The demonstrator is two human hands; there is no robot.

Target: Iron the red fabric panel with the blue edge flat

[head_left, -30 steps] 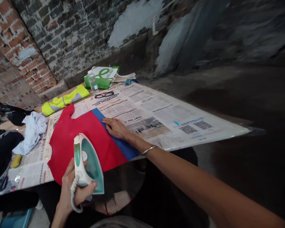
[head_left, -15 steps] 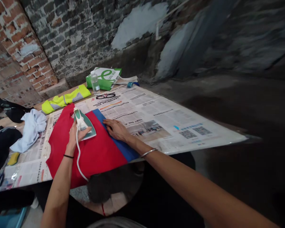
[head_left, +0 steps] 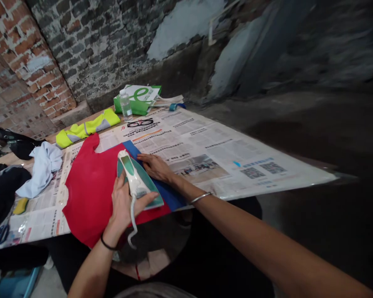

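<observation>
A white and green iron (head_left: 136, 178) is gripped in my left hand (head_left: 124, 203), its cord hanging down past the table's front edge. The iron is over the right part of a red garment (head_left: 91, 186), near a blue strip (head_left: 166, 192) along the garment's right side. My right hand (head_left: 155, 167) lies on the blue strip and the newspaper beside it, palm down, fingers stretched out and pointing left. It holds nothing.
The newspaper-covered table (head_left: 205, 145) bears glasses (head_left: 139, 123), a clear bottle (head_left: 125, 106), a green-white bag (head_left: 139, 99), a yellow vest (head_left: 88, 127), a pale cloth (head_left: 41, 167), a yellow sponge (head_left: 20, 205), scissors (head_left: 0, 236) and dark cloth (head_left: 3, 190).
My left hand has moved the iron right and nearer to me, from the garment's upper middle to beside the blue strip. My right hand stays in about the same place.
</observation>
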